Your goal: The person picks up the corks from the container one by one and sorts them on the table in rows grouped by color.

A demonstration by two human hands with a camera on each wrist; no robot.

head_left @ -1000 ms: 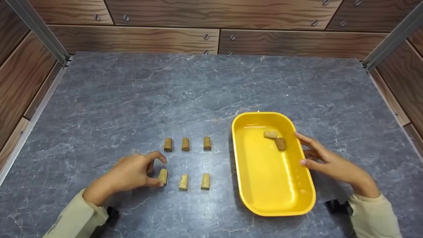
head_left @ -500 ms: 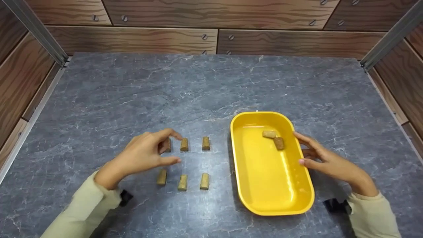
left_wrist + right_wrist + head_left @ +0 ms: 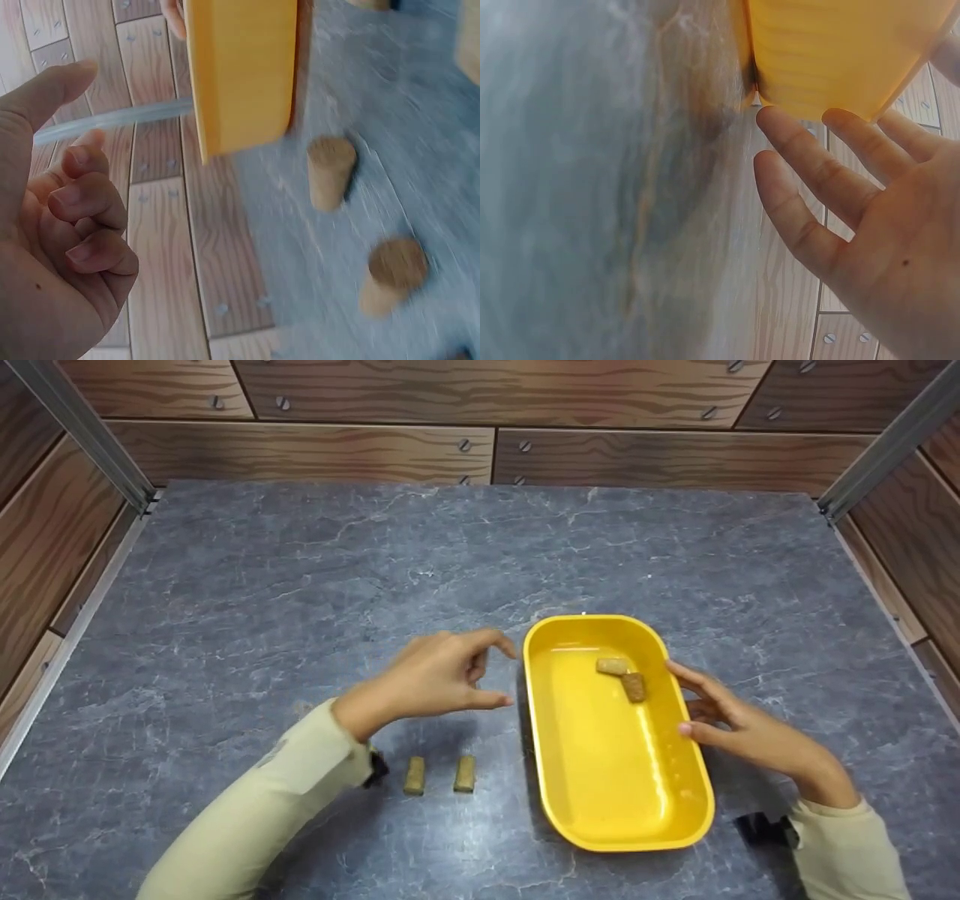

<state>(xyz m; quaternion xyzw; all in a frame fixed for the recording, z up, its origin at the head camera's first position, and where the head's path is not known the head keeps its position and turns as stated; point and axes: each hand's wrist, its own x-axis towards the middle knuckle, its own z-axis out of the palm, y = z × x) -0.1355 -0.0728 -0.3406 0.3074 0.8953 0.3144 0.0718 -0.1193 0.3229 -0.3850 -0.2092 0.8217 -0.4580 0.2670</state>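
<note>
In the head view my left hand (image 3: pixel 439 675) hovers over the table just left of a yellow tray (image 3: pixel 532 735), thumb and forefinger spread apart with nothing between them. The left wrist view confirms the hand (image 3: pixel 67 217) holds nothing, its other fingers loosely bent. My right hand (image 3: pixel 739 724) touches the tray's right side with its fingertips; in the right wrist view its fingers (image 3: pixel 810 176) look fairly straight. Inside the tray lie a pale cork (image 3: pixel 612 666) and a darker cork (image 3: pixel 634 687), close together. My left hand and arm hide several other corks from the head view.
Two light corks, a left one (image 3: pixel 414 775) and a right one (image 3: pixel 464 774), lie on the grey marbled table (image 3: pixel 337 562) below my left hand. Several corks, including one (image 3: pixel 330 172), show in the left wrist view. Wood-patterned walls (image 3: pixel 300 450) border the table.
My left hand has moved right, from the front-left cork across the back row toward the tray, carrying nothing. My right hand, the tray and the two corks inside stay put.
</note>
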